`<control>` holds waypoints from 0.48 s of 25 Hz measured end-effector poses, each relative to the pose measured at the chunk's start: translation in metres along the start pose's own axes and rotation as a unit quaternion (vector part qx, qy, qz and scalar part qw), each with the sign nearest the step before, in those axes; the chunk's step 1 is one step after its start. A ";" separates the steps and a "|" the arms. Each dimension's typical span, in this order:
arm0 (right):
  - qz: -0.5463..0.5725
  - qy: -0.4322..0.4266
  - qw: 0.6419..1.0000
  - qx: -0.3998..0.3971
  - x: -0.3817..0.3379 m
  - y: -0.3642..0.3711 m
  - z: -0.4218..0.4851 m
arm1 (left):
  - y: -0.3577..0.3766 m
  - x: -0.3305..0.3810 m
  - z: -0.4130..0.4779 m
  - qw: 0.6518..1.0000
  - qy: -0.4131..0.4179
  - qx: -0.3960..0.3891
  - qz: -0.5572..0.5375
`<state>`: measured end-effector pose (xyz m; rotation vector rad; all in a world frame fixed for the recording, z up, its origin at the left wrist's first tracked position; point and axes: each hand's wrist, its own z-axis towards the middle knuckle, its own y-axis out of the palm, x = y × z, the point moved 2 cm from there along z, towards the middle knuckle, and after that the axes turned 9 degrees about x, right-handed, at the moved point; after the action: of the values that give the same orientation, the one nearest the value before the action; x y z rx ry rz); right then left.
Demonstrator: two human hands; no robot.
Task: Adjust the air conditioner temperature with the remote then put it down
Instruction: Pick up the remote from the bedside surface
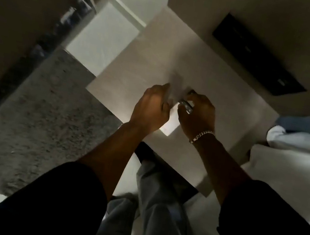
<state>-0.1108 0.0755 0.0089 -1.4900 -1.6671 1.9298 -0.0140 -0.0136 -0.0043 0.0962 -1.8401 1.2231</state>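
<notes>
Curling around a white remote [172, 120] at the frame's centre, both hands meet over the pale desk [159, 60]. Left hand [150, 109] has its grip folded on the remote's left edge; right hand [197, 115], wearing a chain bracelet [201, 136], pinches the upper end. A black panel [258, 56] lies upper right.

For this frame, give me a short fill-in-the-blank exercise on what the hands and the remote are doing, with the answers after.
1. The white remote is held between ____ hands.
2. The chain bracelet sits on the wrist of the ____ hand.
3. The left hand and the remote are above the pale ____.
4. On the wall behind the table is a ____ panel.

Missing words: both; right; table; black
</notes>
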 end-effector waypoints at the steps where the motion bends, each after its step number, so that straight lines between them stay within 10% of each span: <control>1: 0.004 0.042 0.999 0.030 0.013 0.006 0.001 | 0.017 -0.003 0.004 1.000 0.004 -0.019 -0.002; 7: 0.149 0.255 0.954 0.059 0.054 0.042 -0.015 | 0.062 -0.004 0.003 0.993 -0.090 -0.055 -0.047; 12: 0.215 0.289 0.933 0.025 0.035 0.047 -0.011 | 0.046 -0.011 0.013 0.922 -0.344 -0.028 -0.175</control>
<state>-0.0981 0.0904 -0.0481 -2.2601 -1.0864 1.4465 -0.0388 -0.0048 -0.0454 0.8831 -2.3106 0.9367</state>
